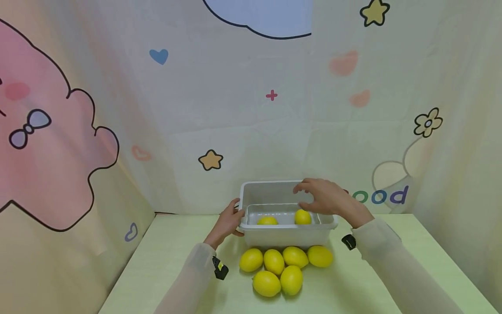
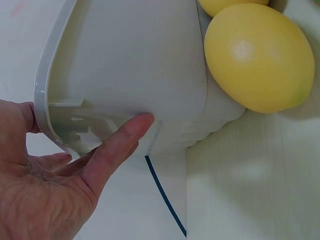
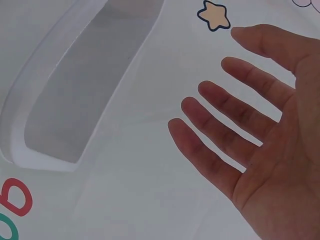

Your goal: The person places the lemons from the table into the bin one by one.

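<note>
A pale grey plastic bin (image 1: 288,237) stands on the table, with one lemon (image 1: 303,217) at its right and another lemon (image 1: 268,220) further left inside. My left hand (image 1: 228,221) grips the bin's left end. In the left wrist view, that hand (image 2: 55,185) wraps the rim, one fingertip pressed to the outer wall. Over the bin's right part hovers my right hand (image 1: 327,198), fingers spread and holding nothing, as the right wrist view shows of the same hand (image 3: 250,125). Several lemons (image 1: 266,283) lie in front of the bin, two of them nearest me.
Behind the bin hangs a printed curtain (image 1: 235,109) with stars, hearts and letters, close to the table's back edge. The pale green table (image 1: 372,279) extends to both sides of the bin. Another curtain (image 1: 51,174) with a pink figure borders the left side.
</note>
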